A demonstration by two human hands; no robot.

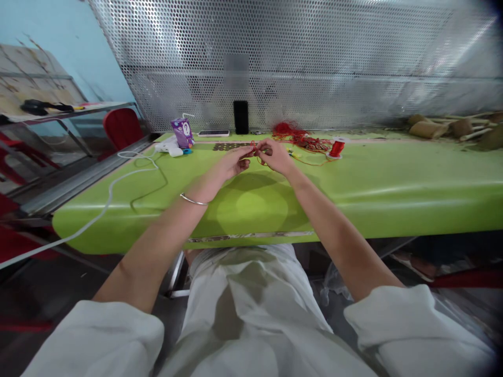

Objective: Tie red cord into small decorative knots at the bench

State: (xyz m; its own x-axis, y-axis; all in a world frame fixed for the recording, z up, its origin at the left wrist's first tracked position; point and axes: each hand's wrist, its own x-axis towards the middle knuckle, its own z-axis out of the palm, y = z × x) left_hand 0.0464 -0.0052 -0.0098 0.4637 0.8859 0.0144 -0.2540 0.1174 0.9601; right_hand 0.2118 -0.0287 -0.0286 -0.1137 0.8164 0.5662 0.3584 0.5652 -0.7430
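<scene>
Both my hands meet over the middle of the green table [393, 178]. My left hand [232, 162] pinches a thin red thread [254, 147], fingers curled. My right hand [277, 155] is also closed on the same red thread, fingertips touching those of the left. A silver bangle sits on my left wrist. Just beyond my right hand lie a tangled pile of red thread [301, 135] and a red spool [337, 148], with a strand running from them toward my fingers.
A purple drink carton [183, 132], a white charger with cable [129, 173], a flat phone [213, 133] and an upright black phone [241, 117] stand at the back left. Wooden pieces [448, 127] lie far right. A perforated metal screen [314, 52] backs the table; red chair [122, 127] at left.
</scene>
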